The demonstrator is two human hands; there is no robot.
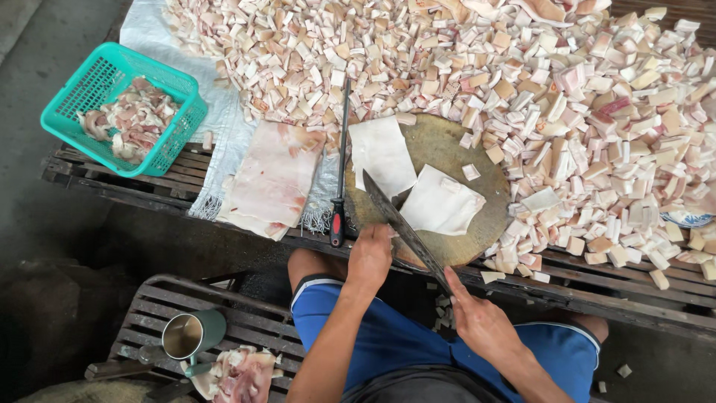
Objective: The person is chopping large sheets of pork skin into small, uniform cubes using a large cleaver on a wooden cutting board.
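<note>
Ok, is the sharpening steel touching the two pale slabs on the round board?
Apart. The head view shows the sharpening steel lying left of the round board, with a clear gap before the nearer slab; the other slab lies farther right.

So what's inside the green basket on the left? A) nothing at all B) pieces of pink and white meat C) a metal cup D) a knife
B: the green basket holds a small heap of pink and white meat pieces; the metal cup sits lower down on a slatted rack, and the knife is at the round board.
</note>
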